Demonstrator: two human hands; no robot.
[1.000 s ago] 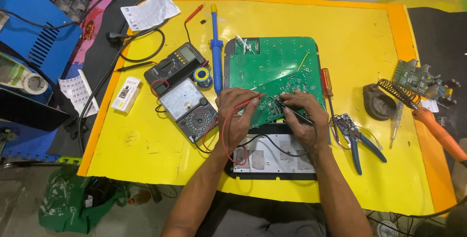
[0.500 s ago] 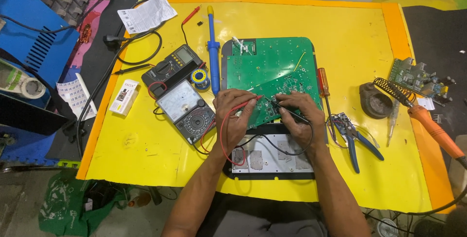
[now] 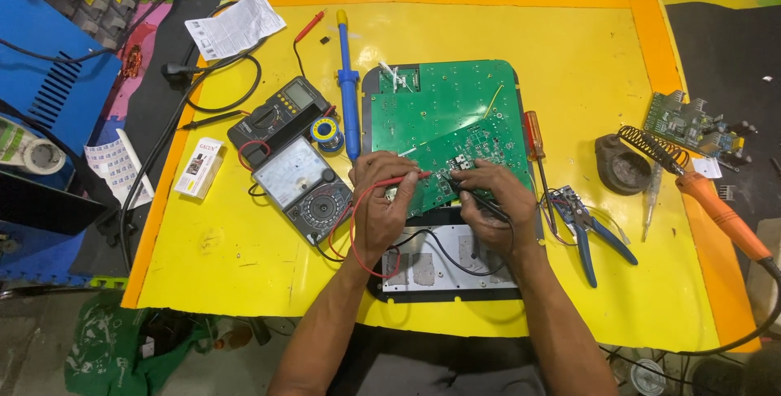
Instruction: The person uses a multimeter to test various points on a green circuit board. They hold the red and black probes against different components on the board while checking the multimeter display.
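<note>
Over a yellow surface (image 3: 244,266), seen from above, two bare hands meet on a green circuit board (image 3: 443,115) that lies across an open appliance base (image 3: 451,270). This board is the landmark for all that follows.

At the board's near edge, the left hand (image 3: 381,205) has its grip closed on a red test probe (image 3: 404,178), the tip pointing right onto the board. Just right of it, the right hand (image 3: 496,201) has its grip closed on a black test probe (image 3: 488,201), angled toward the same small patch of solder points. The two tips sit near each other; the exact points touched are too small to tell.

Left of the board lies an analogue multimeter (image 3: 303,189) with a white dial face; the red lead loops from it to the left hand. Farther left lies a digital multimeter (image 3: 277,115). Between them and the board lie a small solder spool (image 3: 328,132) and a blue desoldering pump (image 3: 348,87).

Right of the board lie an orange-handled screwdriver (image 3: 533,140), blue-handled pliers (image 3: 590,237), a coil soldering stand (image 3: 630,160) and an orange soldering iron (image 3: 720,213).

This looks like a probing step: both tips held steady on the board for a meter reading. A next move would likely call for still hands and a glance left to the needle.

As for containers, the appliance base holds wires and metal plates beneath the board.
</note>
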